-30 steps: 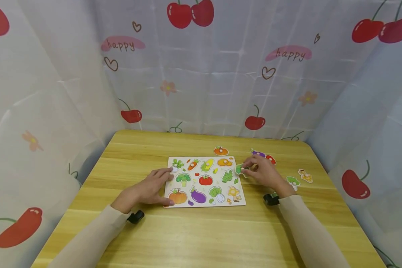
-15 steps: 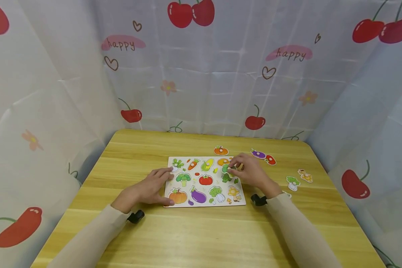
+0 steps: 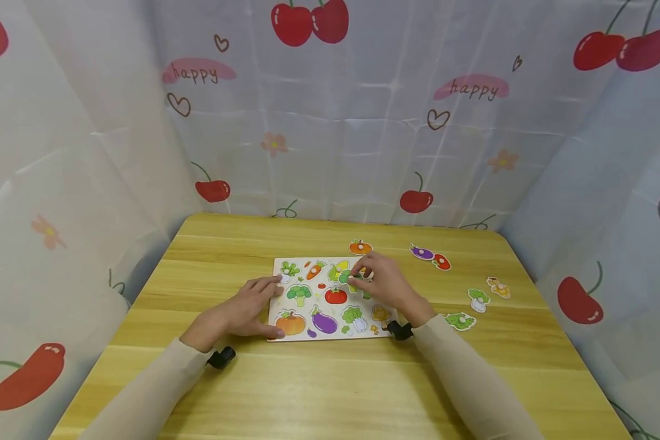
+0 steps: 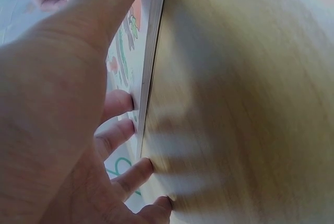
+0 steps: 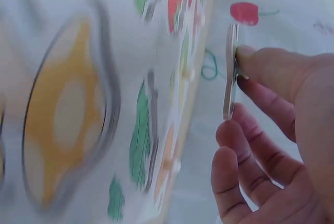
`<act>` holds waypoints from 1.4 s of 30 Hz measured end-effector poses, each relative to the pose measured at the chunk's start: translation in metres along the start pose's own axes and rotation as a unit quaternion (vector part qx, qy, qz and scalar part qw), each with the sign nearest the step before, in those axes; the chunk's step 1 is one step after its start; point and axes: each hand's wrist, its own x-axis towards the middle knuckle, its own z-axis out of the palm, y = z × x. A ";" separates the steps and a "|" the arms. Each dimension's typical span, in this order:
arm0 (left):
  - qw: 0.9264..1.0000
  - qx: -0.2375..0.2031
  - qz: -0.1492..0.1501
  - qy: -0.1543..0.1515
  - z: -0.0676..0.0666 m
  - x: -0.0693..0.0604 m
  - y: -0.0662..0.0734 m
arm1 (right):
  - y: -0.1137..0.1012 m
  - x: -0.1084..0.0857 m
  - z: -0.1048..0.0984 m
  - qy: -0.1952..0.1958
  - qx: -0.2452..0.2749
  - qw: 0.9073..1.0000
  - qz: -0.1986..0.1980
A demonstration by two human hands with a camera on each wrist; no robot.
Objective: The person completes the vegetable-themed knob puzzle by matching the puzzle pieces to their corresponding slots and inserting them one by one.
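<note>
A vegetable puzzle board [image 3: 330, 337] lies flat on the wooden table, with knobbed pieces such as the carrot [image 3: 315, 271] and corn in its top row. My left hand [image 3: 241, 311] rests at its left edge with fingers spread; in the left wrist view some fingertips touch the board's edge [image 4: 148, 72] and others the table. My right hand [image 3: 387, 282] pinches a broccoli puzzle piece [image 3: 345, 277] by its knob above the board's upper right half. In the right wrist view that piece [image 5: 230, 72] appears edge-on, apart from the board. The hand hides the board's right end in part.
A pumpkin piece [image 3: 360, 247] lies behind the board. To the right are an eggplant piece [image 3: 421, 252], a tomato piece [image 3: 442, 262], a mushroom piece [image 3: 498, 287], a bok choy piece [image 3: 478, 300] and a leafy green piece [image 3: 460, 321]. Printed curtains [image 3: 330, 165] surround the table.
My right hand has carried the broccoli piece leftward from the board's right edge to over its upper middle. The leafy green piece has come into view behind the arm. The left hand stays put.
</note>
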 end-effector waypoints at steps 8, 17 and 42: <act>1.000 -0.004 0.004 0.000 -0.001 -0.001 0.000 | -0.026 0.011 0.019 -0.010 0.008 1.000 0.002; 1.000 -0.004 0.002 -0.002 -0.001 -0.002 0.002 | -0.049 0.019 0.042 -0.032 0.021 0.999 0.008; 1.000 -0.002 0.008 0.002 0.000 -0.001 0.000 | -0.085 0.038 0.077 -0.064 -0.002 0.998 0.016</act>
